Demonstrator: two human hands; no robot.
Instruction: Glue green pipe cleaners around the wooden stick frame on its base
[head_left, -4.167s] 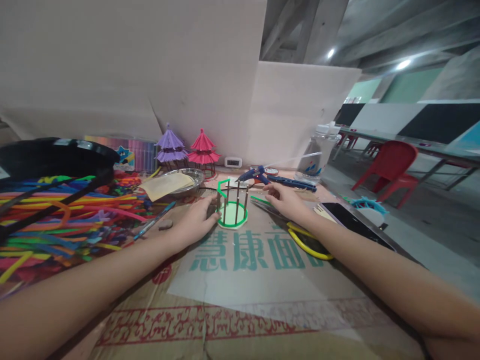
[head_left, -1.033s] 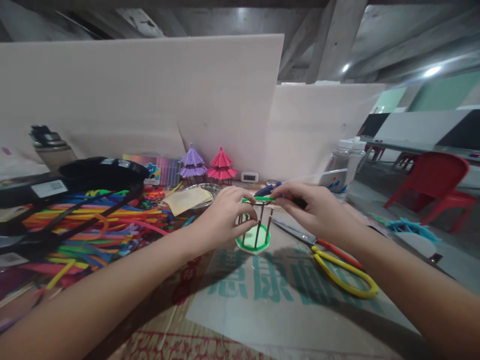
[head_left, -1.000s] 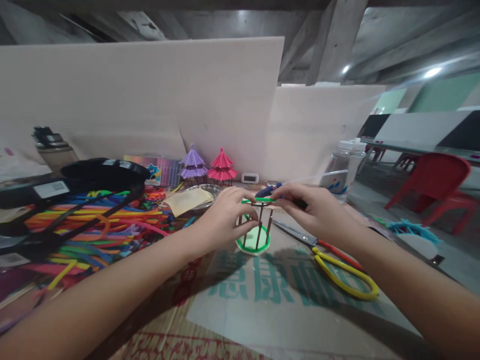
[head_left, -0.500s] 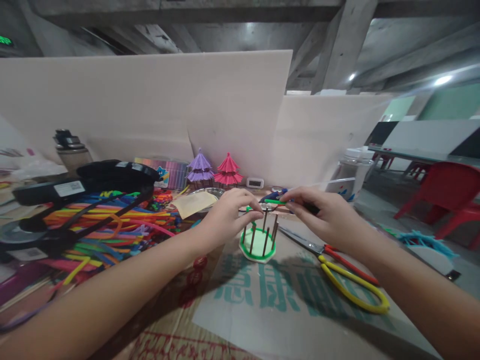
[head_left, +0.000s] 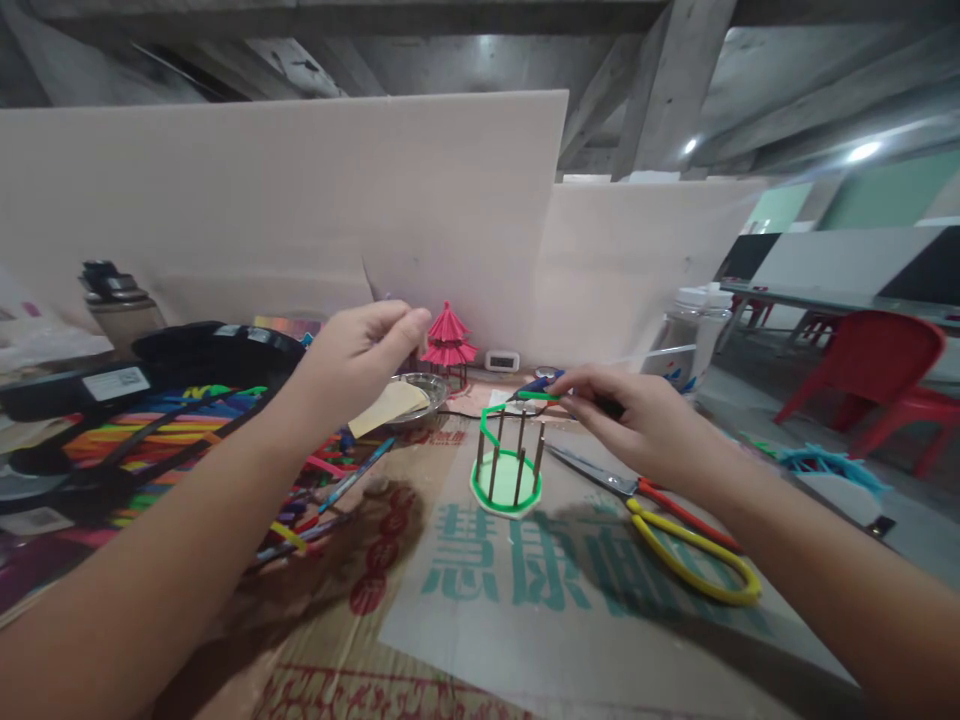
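Note:
A small model stands on the table: a pale green base (head_left: 505, 478) edged in green pipe cleaner, with several upright brown sticks (head_left: 518, 478). A bent green pipe cleaner (head_left: 490, 425) rests at the tops of the left sticks. My right hand (head_left: 626, 412) pinches a green pipe cleaner (head_left: 534, 396) just above the model's right rear; whether it joins the bent piece I cannot tell. Up and left of the model, my left hand (head_left: 367, 352) is closed, thumb against curled fingers; anything in it is hidden. Scissors (head_left: 619, 483) with red and yellow handles lie beneath my right hand.
Colourful pipe cleaners (head_left: 165, 425) lie at left beside a black strap-like object (head_left: 217, 345). Behind are a pink paper pagoda (head_left: 448, 340), a metal dish (head_left: 429, 395), a small white clock (head_left: 502, 361) and a clear jar (head_left: 686, 335). A white board (head_left: 300, 200) stands across the back.
My left hand has left the model and moved up and left, uncovering the bent green pipe cleaner on the sticks. My right hand keeps its pinch. The view has shifted slightly.

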